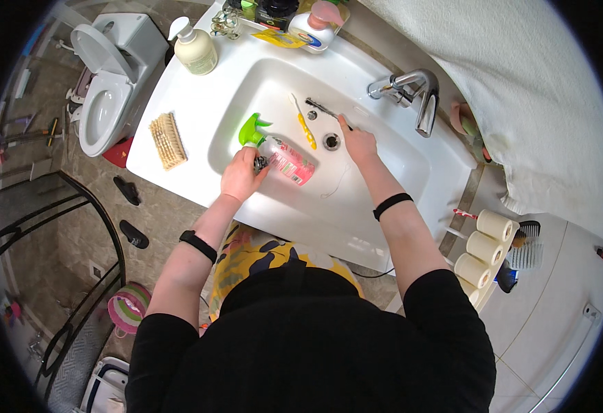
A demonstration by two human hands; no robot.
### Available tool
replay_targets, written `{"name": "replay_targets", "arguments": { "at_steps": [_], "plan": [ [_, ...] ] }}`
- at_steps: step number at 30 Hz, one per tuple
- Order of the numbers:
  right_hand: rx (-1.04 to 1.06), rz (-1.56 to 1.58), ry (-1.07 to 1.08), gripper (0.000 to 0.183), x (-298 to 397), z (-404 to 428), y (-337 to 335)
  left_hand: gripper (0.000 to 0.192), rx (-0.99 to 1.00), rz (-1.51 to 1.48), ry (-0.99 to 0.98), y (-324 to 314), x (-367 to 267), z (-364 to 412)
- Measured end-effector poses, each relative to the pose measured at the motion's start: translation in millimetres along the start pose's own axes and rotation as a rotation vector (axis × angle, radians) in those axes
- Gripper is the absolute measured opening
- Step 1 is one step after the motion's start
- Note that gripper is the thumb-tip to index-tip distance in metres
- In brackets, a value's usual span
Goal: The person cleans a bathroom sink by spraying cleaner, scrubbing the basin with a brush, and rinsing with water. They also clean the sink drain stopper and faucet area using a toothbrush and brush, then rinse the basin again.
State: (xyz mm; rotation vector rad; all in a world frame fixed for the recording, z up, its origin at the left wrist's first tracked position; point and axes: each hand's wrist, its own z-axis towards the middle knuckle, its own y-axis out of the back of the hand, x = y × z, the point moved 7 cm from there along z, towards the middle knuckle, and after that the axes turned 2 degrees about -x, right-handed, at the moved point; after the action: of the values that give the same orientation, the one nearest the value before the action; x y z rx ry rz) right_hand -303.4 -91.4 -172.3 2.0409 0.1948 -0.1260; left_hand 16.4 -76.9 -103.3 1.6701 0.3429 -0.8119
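My left hand (241, 174) holds a small dark and silvery round object (260, 163), perhaps a drain part or a scourer, close against a spray bottle (290, 159) with a green trigger head that lies in the white washbasin (404, 155). My right hand (359, 138) grips the dark handle of a thin brush (322, 107), whose dark tip lies over the basin floor. Between the hands are a yellow and white toothbrush (305, 129), a small metal round piece (311, 115) and the drain hole (331, 141). A thin loop of string or wire (338, 183) lies lower down.
A chrome faucet (409, 93) rises at the basin's back right. On the counter are a wooden scrubbing brush (167, 141), a cream pump bottle (195, 49) and a white pump bottle (312, 31). A white towel (513, 77) hangs at right, above a cup rack (489, 258).
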Motion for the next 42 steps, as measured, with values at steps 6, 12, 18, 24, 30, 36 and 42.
{"name": "replay_targets", "arguments": {
  "at_steps": [6, 12, 18, 24, 30, 36, 42],
  "plan": [
    [0.231, -0.130, -0.123, 0.070, -36.9, -52.6, -28.9, 0.037, -0.012, -0.004, 0.027, -3.4, 5.3, 0.7],
    [-0.019, -0.035, 0.042, 0.074, 25.7, 28.8, 0.7, 0.037, 0.015, 0.024, 0.063, -4.0, 4.8, -0.7],
    [0.142, -0.126, -0.106, 0.071, -56.5, -42.8, -17.4, 0.036, -0.016, -0.006, 0.026, -0.3, 2.1, 0.0],
    [0.055, -0.236, -0.058, 0.074, -84.3, -52.0, 13.9, 0.036, -0.011, -0.037, 0.067, -2.9, 5.2, -0.2],
    [-0.328, -0.276, 0.042, 0.072, -62.5, -29.8, 81.0, 0.037, -0.019, 0.013, 0.025, -0.5, 2.8, 0.4],
    [-0.152, -0.225, -0.101, 0.060, -91.4, -58.6, 76.9, 0.036, -0.029, 0.004, 0.046, -2.4, 3.9, -1.7],
    [-0.080, -0.122, -0.058, 0.046, -60.8, -30.6, 15.6, 0.036, -0.025, 0.018, 0.052, -0.3, 2.4, -0.7]
  ]
}}
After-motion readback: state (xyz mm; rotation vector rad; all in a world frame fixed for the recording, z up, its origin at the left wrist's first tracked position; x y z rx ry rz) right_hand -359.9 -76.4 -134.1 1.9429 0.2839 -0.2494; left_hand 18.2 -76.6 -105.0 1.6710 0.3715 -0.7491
